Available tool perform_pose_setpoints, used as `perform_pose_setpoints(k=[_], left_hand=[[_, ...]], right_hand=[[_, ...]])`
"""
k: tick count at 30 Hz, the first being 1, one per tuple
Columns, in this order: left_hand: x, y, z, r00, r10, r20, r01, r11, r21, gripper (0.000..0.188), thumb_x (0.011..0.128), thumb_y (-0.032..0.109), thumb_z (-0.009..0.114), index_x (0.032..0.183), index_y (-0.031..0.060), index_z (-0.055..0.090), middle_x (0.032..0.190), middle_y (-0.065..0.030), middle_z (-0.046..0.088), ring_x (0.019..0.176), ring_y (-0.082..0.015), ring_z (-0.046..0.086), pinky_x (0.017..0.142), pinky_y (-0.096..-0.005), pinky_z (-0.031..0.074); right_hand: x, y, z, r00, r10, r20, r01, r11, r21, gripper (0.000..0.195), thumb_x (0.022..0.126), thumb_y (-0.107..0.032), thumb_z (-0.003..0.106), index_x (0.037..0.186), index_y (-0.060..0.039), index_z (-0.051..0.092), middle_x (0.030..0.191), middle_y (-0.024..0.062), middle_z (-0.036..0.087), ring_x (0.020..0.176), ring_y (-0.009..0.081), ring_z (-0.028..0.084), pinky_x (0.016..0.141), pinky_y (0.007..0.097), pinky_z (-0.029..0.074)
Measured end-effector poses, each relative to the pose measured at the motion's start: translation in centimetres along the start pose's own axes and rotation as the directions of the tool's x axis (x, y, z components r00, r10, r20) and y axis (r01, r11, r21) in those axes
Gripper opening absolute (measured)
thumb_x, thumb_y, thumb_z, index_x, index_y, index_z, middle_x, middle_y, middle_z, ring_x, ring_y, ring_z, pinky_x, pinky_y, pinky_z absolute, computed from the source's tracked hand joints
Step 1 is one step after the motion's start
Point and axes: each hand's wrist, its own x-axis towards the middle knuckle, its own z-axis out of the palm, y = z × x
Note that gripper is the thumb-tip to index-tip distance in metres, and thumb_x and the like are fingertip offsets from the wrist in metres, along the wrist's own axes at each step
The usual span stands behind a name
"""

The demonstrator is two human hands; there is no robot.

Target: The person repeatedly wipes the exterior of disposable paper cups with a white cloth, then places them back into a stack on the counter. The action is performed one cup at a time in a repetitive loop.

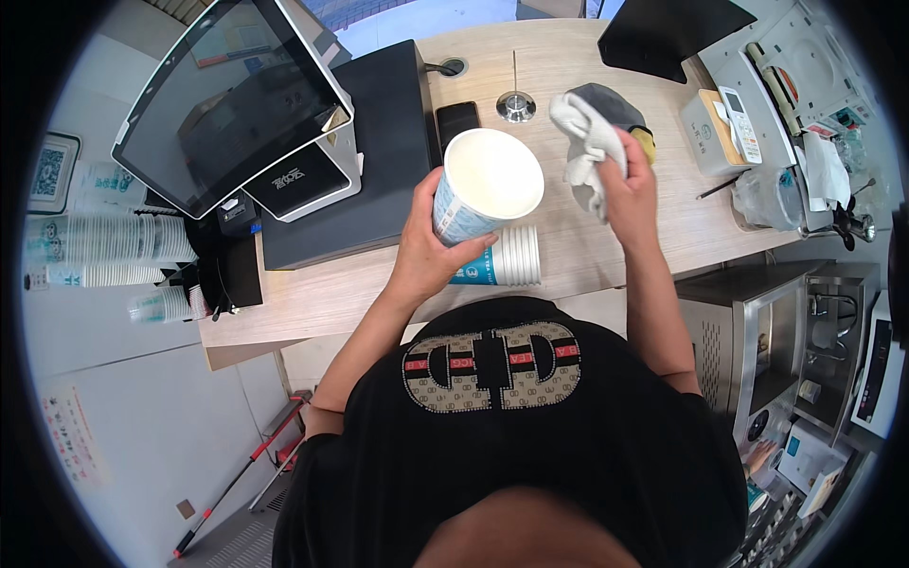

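Note:
My left hand is closed around a large blue-and-white paper cup, tilted so its pale inside shows. My right hand grips a crumpled light grey cloth, raised to the right of the cup. Below the cup, a nested stack of teal and white paper cups lies on its side on the wooden counter. Behind the right hand is a dark grey item with a yellow part, partly hidden by the cloth.
A touchscreen terminal and a black cash-drawer box stand at left. Beyond the cup are a phone and a metal receipt spike. Cup stacks sit far left. Another person's hand shows at lower right.

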Motion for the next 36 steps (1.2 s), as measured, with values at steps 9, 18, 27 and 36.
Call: perform_pose_setpoints(k=[9,18,27,36], left_hand=[[0.3,1.3,0.0,0.935,0.347,0.078,-0.325,0.743,0.586,0.090,0.064,0.020,0.086,0.141,0.0046,0.042,0.127,-0.0149,0.054,0.115,-0.0329,0.055,0.096,-0.0399,0.046],[0.3,3.0,-2.0,0.916,-0.023,0.400,0.195,0.897,-0.396,0.091,0.068,0.019,0.085,0.145,0.0039,0.039,0.132,-0.0119,0.054,0.123,-0.0218,0.051,0.108,-0.0360,0.037],[-0.2,4.7,-0.3,0.965,0.098,0.245,-0.219,0.813,0.539,0.088,0.063,0.023,0.087,0.137,0.0048,0.043,0.115,-0.0173,0.058,0.108,-0.0367,0.059,0.091,-0.0413,0.049],[1.0,3.4,-3.0,0.708,-0.014,0.706,0.284,0.921,-0.266,0.100,0.066,0.020,0.087,0.148,0.0038,0.033,0.128,-0.0093,0.055,0.120,-0.0213,0.055,0.103,-0.0326,0.042]], right_hand=[[-5.6,-6.2,3.3,0.851,-0.366,0.376,0.513,0.730,-0.452,0.034,0.088,-0.019,0.066,0.117,-0.0022,0.059,0.104,0.0163,0.064,0.097,0.0342,0.058,0.087,0.0409,0.045],[-5.9,-5.7,1.7,0.789,-0.426,0.443,0.555,0.802,-0.219,0.027,0.085,-0.019,0.070,0.102,0.0004,0.061,0.096,0.0153,0.062,0.090,0.0353,0.055,0.083,0.0418,0.045],[-7.1,-4.6,3.3,0.932,-0.200,0.302,0.293,0.907,-0.301,0.025,0.092,-0.020,0.063,0.107,0.0001,0.060,0.099,0.0183,0.063,0.091,0.0371,0.055,0.082,0.0427,0.045],[-6.6,-6.5,2.5,0.617,-0.575,0.537,0.754,0.627,-0.195,0.028,0.089,-0.025,0.067,0.100,-0.0002,0.063,0.091,0.0131,0.064,0.091,0.0350,0.059,0.084,0.0432,0.046]])
